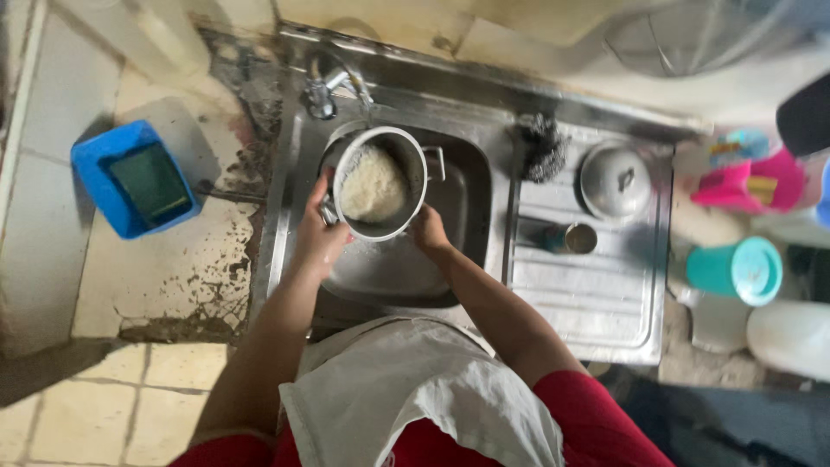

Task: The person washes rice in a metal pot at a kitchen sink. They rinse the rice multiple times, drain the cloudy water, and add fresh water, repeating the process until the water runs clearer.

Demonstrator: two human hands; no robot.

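Steel sink (471, 186) basin, drainboard on its right side. Pot (380, 183) with white rice tilted over basin under tap (333, 86) at back-left corner. Left hand (318, 235) grips pot's left rim, right hand (429, 232) holds its lower right edge. Lid (616, 180), cup (571, 239) on drainboard.

No signs or screens in view. Possible packages sit only at the tabletop's right edge, past the sink's drainboard: a pink container (750, 185) near the back right corner, with a small yellow patch on its face that may be a label, too blurred to confirm; a small blue-green item (736, 145) just behind it, possibly a wrapper, too blurred to tell; a white plastic jug or bottle (791, 337) at the front right edge, no label visible. Nothing else carries a label.
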